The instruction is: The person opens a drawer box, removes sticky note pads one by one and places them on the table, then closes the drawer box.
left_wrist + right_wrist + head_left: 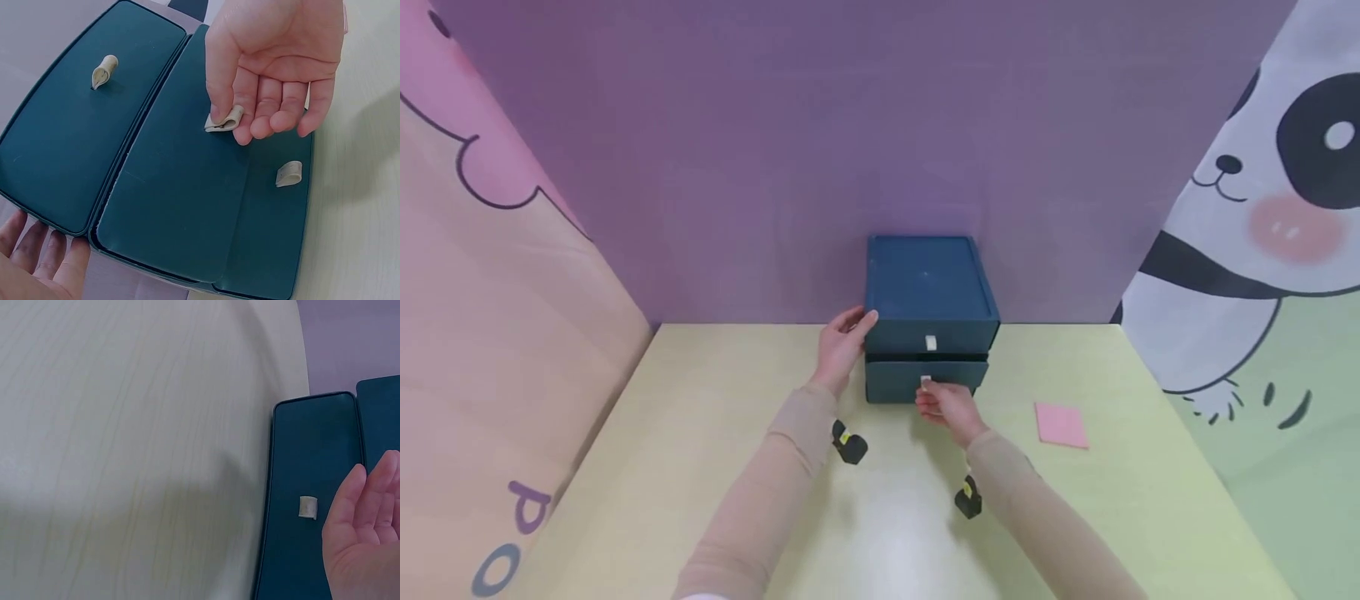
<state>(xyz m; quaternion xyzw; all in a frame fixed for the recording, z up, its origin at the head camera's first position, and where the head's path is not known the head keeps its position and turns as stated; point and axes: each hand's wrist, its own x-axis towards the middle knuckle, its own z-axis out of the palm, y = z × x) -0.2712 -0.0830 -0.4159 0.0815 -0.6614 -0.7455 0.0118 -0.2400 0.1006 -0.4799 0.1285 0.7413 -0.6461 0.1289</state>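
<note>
A dark blue-green drawer cabinet (931, 275) stands against the back wall. Its middle drawer (891, 382) sticks out a little past the top drawer (895, 336). My right hand (953, 408) pinches the pale fabric pull tab (232, 120) of that middle drawer between thumb and index finger. My left hand (841, 346) rests against the cabinet's left side, thumb by the upper front corner; in the left wrist view its fingers (72, 265) touch the edge with nearly straight tips. The bottom drawer (269, 225), with its own tab (307, 507), lies below the protruding one.
A pink square pad (1062, 425) lies on the pale table (715, 400) to the cabinet's right. A purple wall (775, 167) rises behind. Black wrist cameras (850, 446) hang below both wrists. Printed panels flank the table, one with a panda (1300, 167).
</note>
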